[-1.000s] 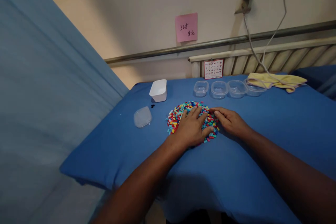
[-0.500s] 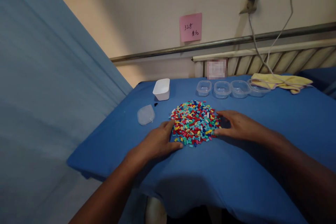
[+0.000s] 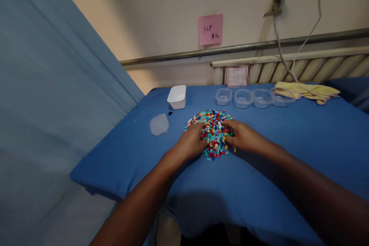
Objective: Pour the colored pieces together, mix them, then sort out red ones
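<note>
Bricks (image 3: 215,132), small, plastic and many-coloured, in a low heap near the middle of the blue-covered table (image 3: 121,153), between far and near edges. Left hand (image 3: 190,141) against the heap's left side, thumb nearer the near edge, fingers curled inward and partly hidden among the pieces; impossible to tell whether pinching any. Right hand (image 3: 245,136) on the opposite side, fingers and thumb moderately parted, with bricks visible in the gap and no firm hold to be seen. Palms roughly facing across the heap, probably as two side walls against scattering, with a strip of colour open to view between them. White tub (image 3: 177,104) upright by the far edge, towards the far left corner, mouth up, perhaps for easy access from above. Clear lid (image 3: 159,125) flat on the cloth, nearer the left edge, with a small black object (image 3: 170,113) between lid and tub. Four clear tubs (image 3: 243,103) in a row along the far edge, openings upward, presumably beyond the heap so as to stay out of the forearms' way yet within reach. Yellow cloth (image 3: 308,90) crumpled beside the rightmost, towards the far right corner, perhaps simply pushed aside.
</note>
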Demonstrator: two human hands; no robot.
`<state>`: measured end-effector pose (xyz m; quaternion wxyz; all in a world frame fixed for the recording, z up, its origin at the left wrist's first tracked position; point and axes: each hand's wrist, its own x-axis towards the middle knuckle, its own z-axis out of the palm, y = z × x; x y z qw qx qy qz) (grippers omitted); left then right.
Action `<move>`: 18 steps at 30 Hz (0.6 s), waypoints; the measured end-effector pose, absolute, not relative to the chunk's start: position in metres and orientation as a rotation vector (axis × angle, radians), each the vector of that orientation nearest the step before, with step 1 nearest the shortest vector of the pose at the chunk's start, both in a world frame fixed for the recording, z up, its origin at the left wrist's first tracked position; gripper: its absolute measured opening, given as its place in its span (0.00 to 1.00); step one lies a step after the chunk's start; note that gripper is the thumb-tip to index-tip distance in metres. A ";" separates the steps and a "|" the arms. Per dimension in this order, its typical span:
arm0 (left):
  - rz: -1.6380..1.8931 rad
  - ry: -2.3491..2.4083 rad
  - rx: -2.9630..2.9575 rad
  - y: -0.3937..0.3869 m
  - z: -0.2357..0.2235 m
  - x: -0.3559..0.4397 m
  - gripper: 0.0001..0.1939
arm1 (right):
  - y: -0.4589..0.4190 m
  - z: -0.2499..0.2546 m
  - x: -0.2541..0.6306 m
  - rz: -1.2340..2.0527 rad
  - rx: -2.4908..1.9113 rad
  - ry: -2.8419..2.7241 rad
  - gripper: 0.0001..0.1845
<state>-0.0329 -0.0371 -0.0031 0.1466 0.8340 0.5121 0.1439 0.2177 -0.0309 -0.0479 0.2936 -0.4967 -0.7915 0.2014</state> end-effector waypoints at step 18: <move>0.528 1.172 2.567 -0.039 0.011 -0.037 0.32 | -0.028 -0.018 0.205 0.529 -0.999 -2.213 0.22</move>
